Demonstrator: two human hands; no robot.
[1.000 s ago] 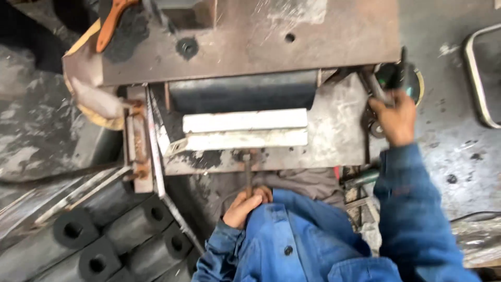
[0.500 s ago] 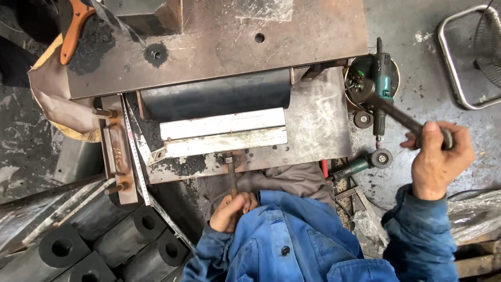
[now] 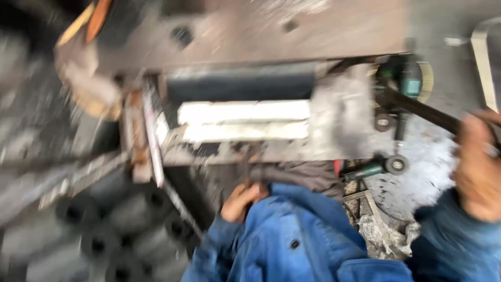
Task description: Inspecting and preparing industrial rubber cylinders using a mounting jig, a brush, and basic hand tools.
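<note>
The right hand [image 3: 477, 169] is closed around one long dark lever [image 3: 417, 107] at the frame's right edge; the lever runs up and left to the right end of the bench [image 3: 339, 122], where a green tool [image 3: 404, 78] sits. The left hand [image 3: 241, 201] is closed on one small handle [image 3: 246, 167] hanging under the bench's front edge (the blur hides how tightly the fingers sit). On the bench lie two pale bars [image 3: 242, 121], side by side, with one dark roller [image 3: 237, 86] just behind them. Two small round wheels [image 3: 385, 122] show off the bench's right end, one above the other. Below the left corner lies a pile of black tubes [image 3: 99, 243], at least five hollow ends showing. Both arms wear blue sleeves [image 3: 292, 245].
</note>
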